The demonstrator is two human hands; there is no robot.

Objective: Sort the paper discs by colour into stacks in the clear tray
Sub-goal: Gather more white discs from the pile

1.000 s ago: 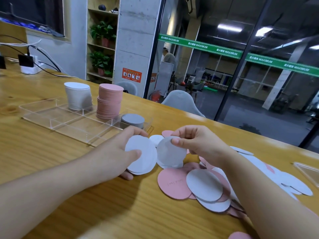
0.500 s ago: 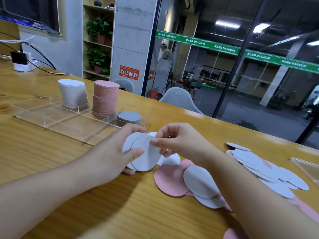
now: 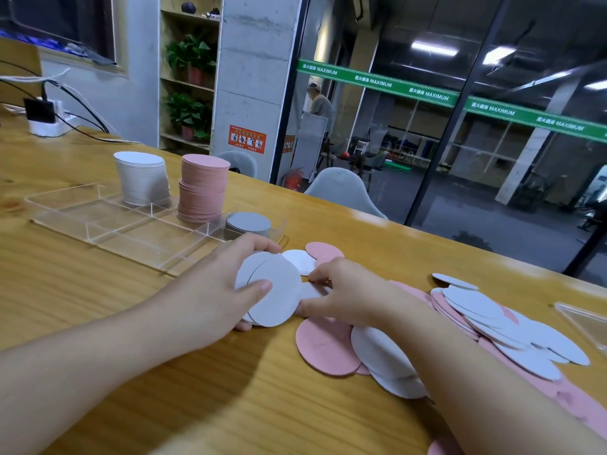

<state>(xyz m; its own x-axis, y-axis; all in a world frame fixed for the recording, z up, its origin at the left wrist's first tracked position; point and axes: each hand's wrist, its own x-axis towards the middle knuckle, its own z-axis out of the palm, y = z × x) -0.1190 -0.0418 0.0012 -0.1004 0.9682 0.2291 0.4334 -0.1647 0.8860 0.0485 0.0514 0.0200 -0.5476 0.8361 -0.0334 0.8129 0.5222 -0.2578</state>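
mid-sort, gathering phase. left hand (image 3: 213, 287) grips a small fan of pale grey paper discs (image 3: 272, 290), thumb on top, fingers curled under. right hand (image 3: 341, 290) is low on the loose discs just beside that fan, fingertips bent as if picking up one more pale disc; cannot tell if it has actually pinched one.

clear acrylic divided tray (image 3: 98, 221) sits far left with three stacks along its back row: white disc stack (image 3: 143, 178), tall pink disc stack (image 3: 203, 188), short grey disc stack (image 3: 248, 224). front compartments hold no discs.

next, by my read: add the disc to the fan, then carry the bunch to its matching stack.

plenty left: mixed pink and pale discs (image 3: 492, 320) spread to the right. varnished wooden table (image 3: 98, 307); glass wall with green banner (image 3: 460, 100), plant shelf (image 3: 190, 77) behind.
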